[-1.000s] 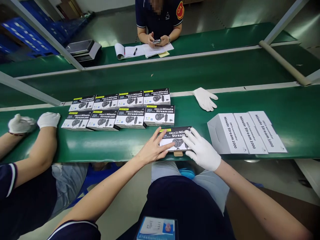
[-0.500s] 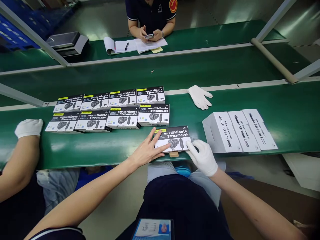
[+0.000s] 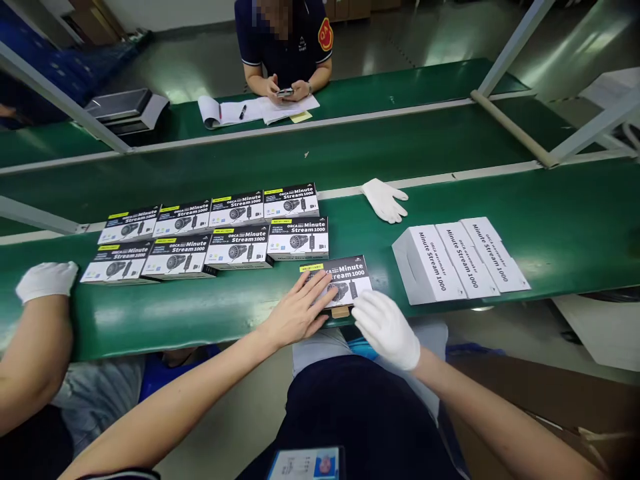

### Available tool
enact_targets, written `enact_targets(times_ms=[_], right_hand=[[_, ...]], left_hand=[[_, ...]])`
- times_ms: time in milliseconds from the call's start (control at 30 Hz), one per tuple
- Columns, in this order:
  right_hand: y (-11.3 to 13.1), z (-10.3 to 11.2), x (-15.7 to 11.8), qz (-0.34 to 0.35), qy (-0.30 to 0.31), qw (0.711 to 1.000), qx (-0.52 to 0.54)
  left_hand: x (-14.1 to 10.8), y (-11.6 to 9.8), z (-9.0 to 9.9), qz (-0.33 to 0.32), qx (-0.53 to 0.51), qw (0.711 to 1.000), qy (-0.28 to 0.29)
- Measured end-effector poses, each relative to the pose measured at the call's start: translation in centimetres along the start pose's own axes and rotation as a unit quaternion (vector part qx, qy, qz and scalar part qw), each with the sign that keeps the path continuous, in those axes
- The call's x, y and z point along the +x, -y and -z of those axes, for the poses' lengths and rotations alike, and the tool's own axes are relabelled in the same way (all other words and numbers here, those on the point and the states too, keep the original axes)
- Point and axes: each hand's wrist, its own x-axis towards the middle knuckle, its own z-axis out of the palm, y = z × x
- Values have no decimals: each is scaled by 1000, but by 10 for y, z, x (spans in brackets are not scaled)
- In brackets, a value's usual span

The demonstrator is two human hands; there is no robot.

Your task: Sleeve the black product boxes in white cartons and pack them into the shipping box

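A black-and-white "Minute Stream 1000" box [image 3: 357,272] lies near the bench's front edge, printed face up. My bare left hand [image 3: 297,312] rests flat across its left part with the fingers spread, covering some of the print. A small brown cardboard flap [image 3: 341,312] sticks out from the near side. Beside the box's lower right corner is my right hand [image 3: 386,330], in a white glove, fingers stretched out and close together. Whether its fingertips touch the box, I cannot tell.
Several matching boxes [image 3: 240,247] stand in two rows to the left. White boxes [image 3: 440,267] sit on the right, and a loose white glove [image 3: 384,200] lies behind. A co-worker's gloved hand [image 3: 47,280] rests at far left. Across the bench, a person holds a phone [image 3: 285,93].
My right hand has gone from bent fingers at the box's lower right corner to straightened fingers, slightly lower. My left hand lies further over the box. The whole view has shifted a little.
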Motion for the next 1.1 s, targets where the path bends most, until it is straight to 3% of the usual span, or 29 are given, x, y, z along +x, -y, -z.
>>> enact_targets(times_ms=[100,200,567,833,1100], right_hand=[[6,-8,11,53,-10,998,20],[2,-15,19,45,17,999,19],[9,-20,40,-73,76,994,-34],[6,-21,25,3,80,996,-38],[0,-30,12,23,45,998,-32]], left_hand=[[3,-3,-9,4,7,1000,-4],[2,-3,-15,8,10,1000,-13],[3,-4,-15,10,-4,1000,-21],[3,-4,-16,12,-17,999,-30],[2,-3,-18,10,-19,999,-43]])
